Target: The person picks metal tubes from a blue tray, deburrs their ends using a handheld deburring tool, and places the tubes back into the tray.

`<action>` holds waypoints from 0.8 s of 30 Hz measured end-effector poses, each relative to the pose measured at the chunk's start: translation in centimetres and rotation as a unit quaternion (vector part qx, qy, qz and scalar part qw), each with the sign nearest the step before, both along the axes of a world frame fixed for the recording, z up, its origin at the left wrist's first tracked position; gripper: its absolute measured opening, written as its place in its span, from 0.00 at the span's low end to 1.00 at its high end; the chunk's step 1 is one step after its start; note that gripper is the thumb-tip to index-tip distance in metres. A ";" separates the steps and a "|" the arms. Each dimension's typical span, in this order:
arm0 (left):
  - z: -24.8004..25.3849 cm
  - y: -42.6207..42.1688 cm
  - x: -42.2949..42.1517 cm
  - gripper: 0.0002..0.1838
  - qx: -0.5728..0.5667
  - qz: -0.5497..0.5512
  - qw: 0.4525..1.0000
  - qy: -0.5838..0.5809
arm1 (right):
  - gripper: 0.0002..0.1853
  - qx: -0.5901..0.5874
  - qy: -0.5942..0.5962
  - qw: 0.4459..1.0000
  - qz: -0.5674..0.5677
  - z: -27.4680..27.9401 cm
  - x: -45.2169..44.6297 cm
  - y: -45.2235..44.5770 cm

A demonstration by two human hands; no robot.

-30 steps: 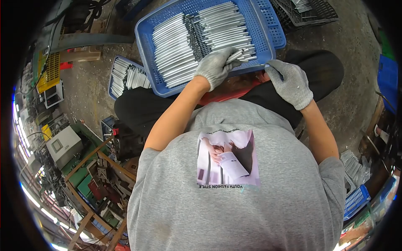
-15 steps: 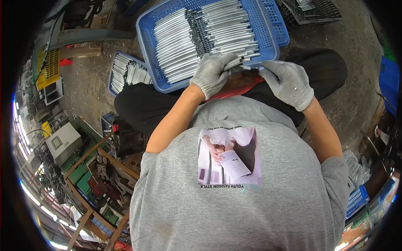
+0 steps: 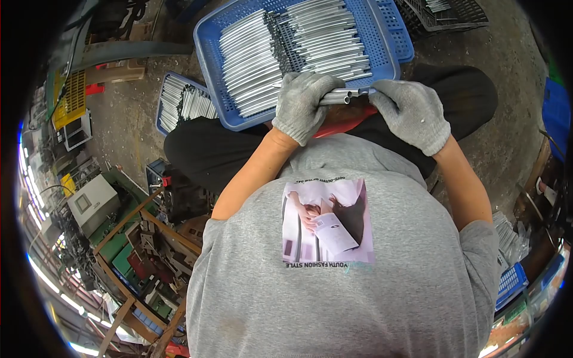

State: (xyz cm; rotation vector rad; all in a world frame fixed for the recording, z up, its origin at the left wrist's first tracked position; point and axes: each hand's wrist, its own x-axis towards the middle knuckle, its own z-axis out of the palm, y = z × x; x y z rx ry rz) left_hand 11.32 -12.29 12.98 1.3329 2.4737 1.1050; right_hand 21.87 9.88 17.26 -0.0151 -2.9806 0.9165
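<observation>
In a grey knit glove, my left hand [image 3: 303, 102] is closed around a few metal tubes [image 3: 338, 98], whose open ends point right. My right hand [image 3: 413, 112], gloved the same way, has its thumb and fingers pinched together close to the tube ends. A small bluish bit shows at its fingertips, too small to name. Just beyond both hands stands a blue plastic basket [image 3: 209, 83]. Two rows of silver tubes [image 3: 253, 65] lie in it, with dark ends toward the middle of the left row.
A smaller blue basket [image 3: 160, 116] of similar tubes stands on the floor at left. Black crates [image 3: 459, 22] are at the upper right. My crossed legs [image 3: 459, 98] lie under the hands. Machinery and a wooden frame [image 3: 122, 286] fill the lower left.
The tubes in my left hand have swung so their open ends face right and slightly toward me. My right hand has shifted only slightly, still pinched near them.
</observation>
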 end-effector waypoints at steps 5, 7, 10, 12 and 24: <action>-0.4 -0.1 0.1 0.19 0.004 -0.001 1.000 -0.007 | 0.10 0.008 -0.003 1.000 -0.014 -0.6 0.1 -0.3; -0.6 0.0 0.3 0.19 0.016 0.021 1.000 -0.013 | 0.10 -0.015 -0.050 0.998 0.025 -0.6 0.5 -0.5; -0.3 -0.2 0.3 0.19 -0.001 0.015 1.000 0.004 | 0.11 -0.056 -0.054 0.997 0.010 0.5 0.3 -0.3; -0.1 -0.1 0.1 0.19 -0.001 0.012 1.000 0.011 | 0.11 -0.057 -0.092 0.994 -0.012 1.2 -0.3 0.0; -1.1 0.7 0.1 0.14 0.024 0.028 0.999 -0.018 | 0.15 -0.137 -0.130 0.982 -0.024 -0.6 -0.3 0.6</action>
